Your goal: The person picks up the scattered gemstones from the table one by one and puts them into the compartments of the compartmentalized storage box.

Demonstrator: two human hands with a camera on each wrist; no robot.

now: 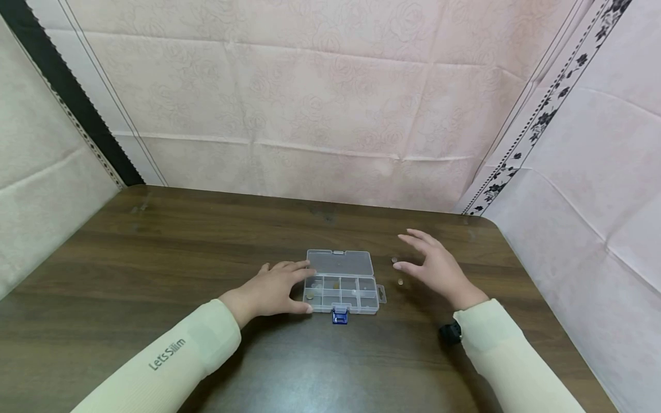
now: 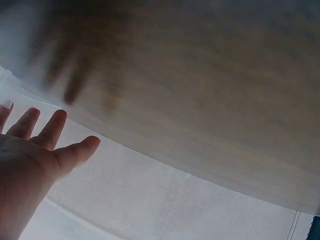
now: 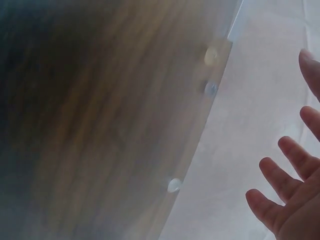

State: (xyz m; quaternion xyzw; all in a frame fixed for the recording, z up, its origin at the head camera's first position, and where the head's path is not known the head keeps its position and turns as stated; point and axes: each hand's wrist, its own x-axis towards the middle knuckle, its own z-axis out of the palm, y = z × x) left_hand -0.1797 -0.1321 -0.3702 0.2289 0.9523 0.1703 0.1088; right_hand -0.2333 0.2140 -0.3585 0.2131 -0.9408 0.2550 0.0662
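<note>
A clear plastic compartment box (image 1: 341, 293) lies on the table, its lid (image 1: 339, 263) folded back on the far side and a blue latch (image 1: 339, 316) at the front. Several small pieces sit in its compartments, too small to identify. My left hand (image 1: 276, 289) is at the box's left side, thumb by the near corner and fingers by the lid and left edge. To the right of the box, my right hand (image 1: 439, 269) has its fingers spread and holds nothing. Near its thumb lie small, shiny, rounded pieces; the right wrist view shows a yellowish one (image 3: 211, 56), a bluish one (image 3: 210, 89) and a whitish one (image 3: 174, 185).
The brown wood-grain table (image 1: 206, 229) has rounded far corners. Pale patterned cloth (image 1: 310, 103) hangs behind it, with more cloth on both sides. A hanging tab (image 1: 381, 293) sticks out from the box's right end. A black band (image 1: 451, 332) is around the right wrist.
</note>
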